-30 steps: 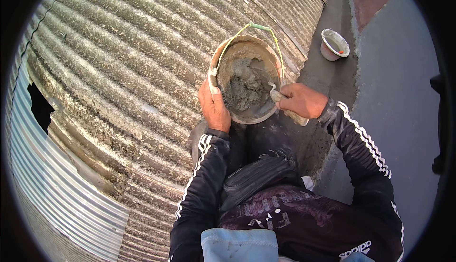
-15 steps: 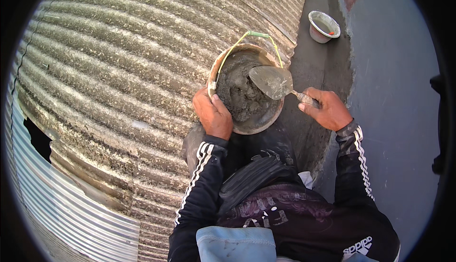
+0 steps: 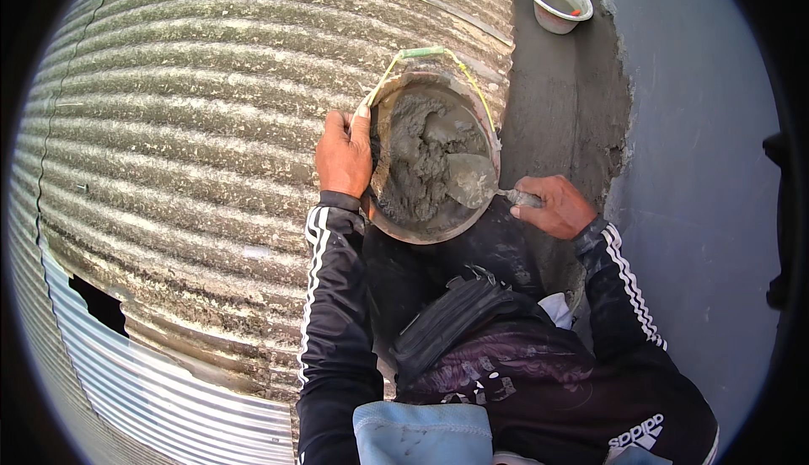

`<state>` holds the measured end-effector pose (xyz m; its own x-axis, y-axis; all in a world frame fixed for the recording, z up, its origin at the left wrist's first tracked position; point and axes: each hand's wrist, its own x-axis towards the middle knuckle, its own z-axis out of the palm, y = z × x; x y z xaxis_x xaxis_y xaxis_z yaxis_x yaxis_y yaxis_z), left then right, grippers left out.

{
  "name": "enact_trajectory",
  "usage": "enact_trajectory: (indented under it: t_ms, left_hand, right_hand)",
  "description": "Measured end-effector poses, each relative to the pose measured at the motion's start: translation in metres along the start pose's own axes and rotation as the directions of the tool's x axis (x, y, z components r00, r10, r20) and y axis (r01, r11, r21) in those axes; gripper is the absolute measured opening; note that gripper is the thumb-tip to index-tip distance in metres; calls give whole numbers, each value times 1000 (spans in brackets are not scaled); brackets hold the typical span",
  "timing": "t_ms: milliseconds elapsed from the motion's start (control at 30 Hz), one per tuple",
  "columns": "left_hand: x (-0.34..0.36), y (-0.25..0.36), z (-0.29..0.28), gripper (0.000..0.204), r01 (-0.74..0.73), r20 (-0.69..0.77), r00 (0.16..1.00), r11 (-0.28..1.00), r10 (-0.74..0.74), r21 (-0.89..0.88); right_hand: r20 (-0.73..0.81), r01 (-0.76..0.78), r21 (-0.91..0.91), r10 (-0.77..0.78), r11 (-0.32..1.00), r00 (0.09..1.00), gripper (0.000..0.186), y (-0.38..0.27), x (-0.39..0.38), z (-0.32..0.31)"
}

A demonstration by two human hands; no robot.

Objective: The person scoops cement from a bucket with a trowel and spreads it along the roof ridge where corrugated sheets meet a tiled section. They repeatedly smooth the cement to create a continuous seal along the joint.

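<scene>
A round bucket [image 3: 377, 209] of wet grey mortar [image 3: 413, 157] sits in front of my legs. Its wire handle with a green grip [image 3: 423, 53] stands up over the far rim. My left hand [image 3: 344, 155] grips the bucket's left rim, thumb upward near the handle's end. In my right hand [image 3: 554, 205] is the handle of a pointed trowel [image 3: 472, 180], held at the bucket's right edge. The trowel's blade lies inside the bucket against the mortar, its tip partly covered.
Corrugated roofing [image 3: 194, 145] spreads across the left, with a dark hole [image 3: 99, 306] and a shinier metal sheet [image 3: 177, 381] lower down. A grey wall [image 3: 699, 178] rises at the right. Along the cement strip [image 3: 552, 111] stands a small white-rimmed tub [image 3: 556, 18] with something orange in it.
The trowel blade has gone down into the mortar and the right hand moved slightly left and lower. My left hand has shifted up along the rim; the bucket appears turned.
</scene>
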<state>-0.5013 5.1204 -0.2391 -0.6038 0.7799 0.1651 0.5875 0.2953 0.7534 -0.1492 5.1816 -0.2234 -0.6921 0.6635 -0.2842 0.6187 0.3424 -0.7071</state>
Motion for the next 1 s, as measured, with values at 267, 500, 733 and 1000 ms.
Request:
enact_trajectory:
  t_ms: [267,500,733,1000]
  left_hand:
    - [-33,-19,1,32,-42,-107,994,975,19,-217]
    - [-20,-17,1,40,41,-81,996,995,-48,-92]
    - [-24,-2,8,47,-50,-137,989,999,52,19]
    - [-23,-15,5,56,94,-24,995,995,-95,-39]
  right_hand:
    - [-20,145,498,-156,855,988,31,20,10,30]
    - [-217,134,492,-28,860,976,29,67,5,31]
    - [-376,-100,678,461,728,804,27,173,10,71]
    - [-514,-486,529,719,695,469,24,272,56,86]
